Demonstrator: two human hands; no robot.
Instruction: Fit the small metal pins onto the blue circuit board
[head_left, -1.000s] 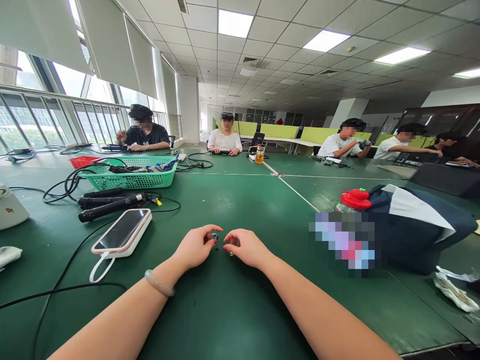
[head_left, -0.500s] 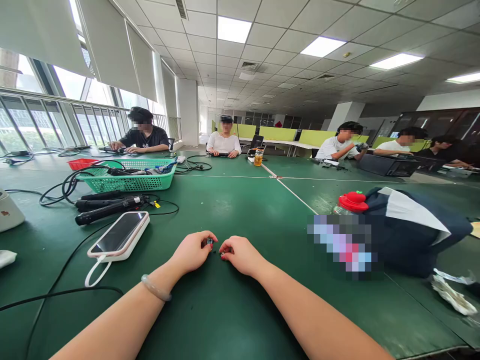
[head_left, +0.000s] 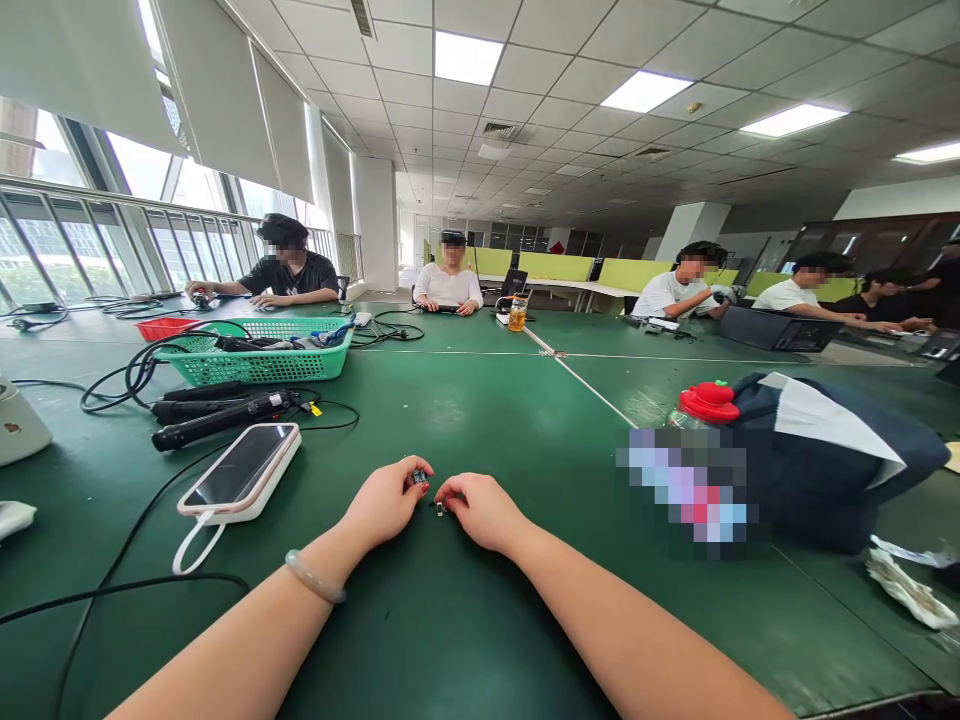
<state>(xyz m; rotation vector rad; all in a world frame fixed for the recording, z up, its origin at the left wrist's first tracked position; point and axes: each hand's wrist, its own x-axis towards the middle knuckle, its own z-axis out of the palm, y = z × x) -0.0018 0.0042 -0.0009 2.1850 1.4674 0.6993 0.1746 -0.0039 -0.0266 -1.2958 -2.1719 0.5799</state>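
My left hand (head_left: 388,500) is closed, its thumb and fingers pinching a small dark piece with light marks (head_left: 420,477) that looks like a tiny circuit board. Close beside it, my right hand (head_left: 484,510) pinches a tiny silver and dark piece (head_left: 440,509), too small to name. Both hands rest low over the green table (head_left: 450,400), fingertips a little apart. A tiny dark speck lies on the surface between them.
To the left lie a phone on a white charging block (head_left: 244,475), black cylindrical tools (head_left: 225,412), cables and a green basket (head_left: 259,370). A red-lidded bottle (head_left: 709,402) and a dark blue bag (head_left: 817,480) stand right. Several people sit around the table.
My right fingertips have shifted slightly, and the silver piece shows more clearly below them. The dark piece in my left hand sits a little higher and is more exposed.
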